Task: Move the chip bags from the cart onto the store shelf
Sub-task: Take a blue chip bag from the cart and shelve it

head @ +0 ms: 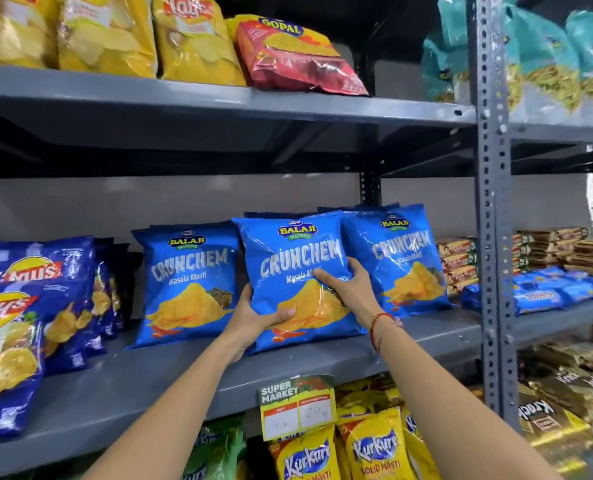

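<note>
A blue Crunchem chip bag (298,258) stands upright on the grey middle shelf (149,386), between two matching bags, one to its left (187,282) and one to its right (400,261). My left hand (253,318) grips its lower left edge, thumb across the front. My right hand (348,284) presses flat on its right front side; a red thread band circles that wrist. More blue bags stand behind the row. The cart is out of view.
Dark blue Lay's bags (21,317) crowd the shelf's left end. Yellow Lay's bags (191,39) and a red Gopal bag (295,57) sit on the shelf above. A perforated steel post (494,237) bounds the bay on the right. Kurkure bags (374,448) and a price tag (296,407) are below.
</note>
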